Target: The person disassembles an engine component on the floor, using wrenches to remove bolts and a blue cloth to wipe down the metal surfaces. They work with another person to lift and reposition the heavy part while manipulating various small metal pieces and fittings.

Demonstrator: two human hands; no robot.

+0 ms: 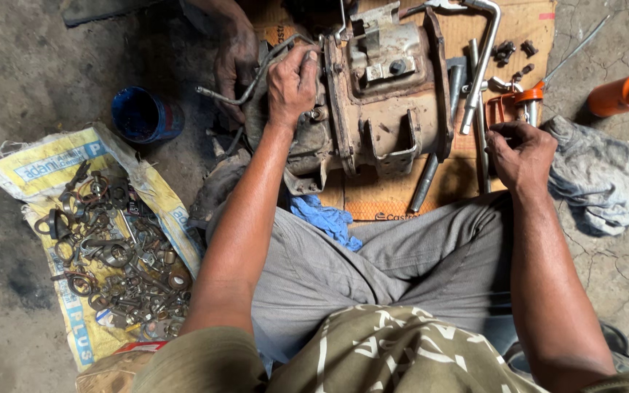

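Note:
I sit on the ground with a greasy, rusty metal engine housing in front of my knees, resting on cardboard. My left hand grips the housing's left edge, next to a bent metal tube. My right hand is closed on a thin metal rod lying among tools to the right of the housing. Another person's hand holds the housing from the far side.
A yellow sack at left carries several rusty rings, clamps and bolts. A blue cup stands behind it. A bent socket wrench, an orange can, a grey rag and a blue cloth lie around.

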